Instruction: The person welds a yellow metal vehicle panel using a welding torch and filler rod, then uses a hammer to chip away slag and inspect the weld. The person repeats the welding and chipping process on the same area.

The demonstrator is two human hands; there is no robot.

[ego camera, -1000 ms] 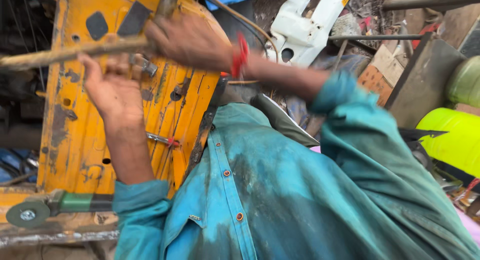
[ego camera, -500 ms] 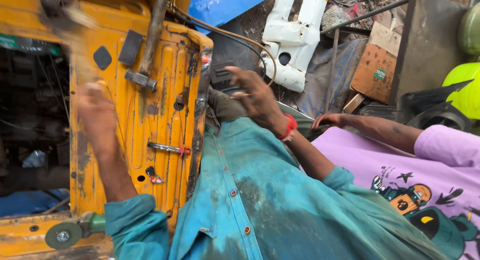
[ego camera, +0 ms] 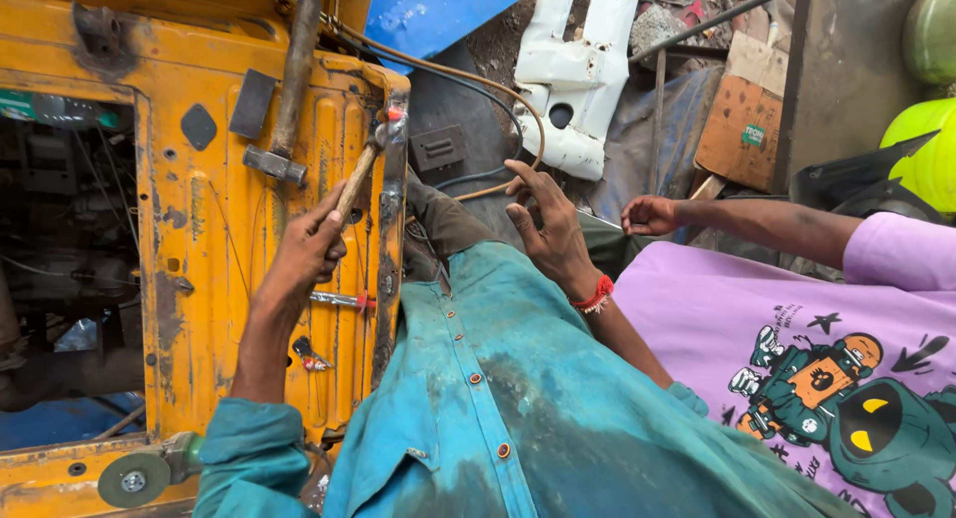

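My left hand (ego camera: pixel 307 251) grips the wooden handle of a small hammer (ego camera: pixel 370 157), its head up against the rusty right edge of a dented yellow metal door panel (ego camera: pixel 214 269). A second, larger hammer (ego camera: pixel 287 95) lies on the panel above it. My right hand (ego camera: pixel 543 222) hangs with fingers spread and holds nothing, a red thread band at its wrist. A screwdriver (ego camera: pixel 337 300) with a red handle lies on the panel below my left hand.
Another person in a lilac printed shirt (ego camera: pixel 797 349) sits at the right, one hand (ego camera: pixel 649 215) reaching toward mine. An angle grinder (ego camera: pixel 139 473) lies at the bottom left. A white plastic body part (ego camera: pixel 578 70), blue sheet (ego camera: pixel 438 10), brown cable (ego camera: pixel 478 85) and cardboard (ego camera: pixel 742 120) lie beyond.
My left hand has come down the panel and now holds the small hammer. My right hand has dropped from the panel and opened. The view has shifted right, showing the other person.
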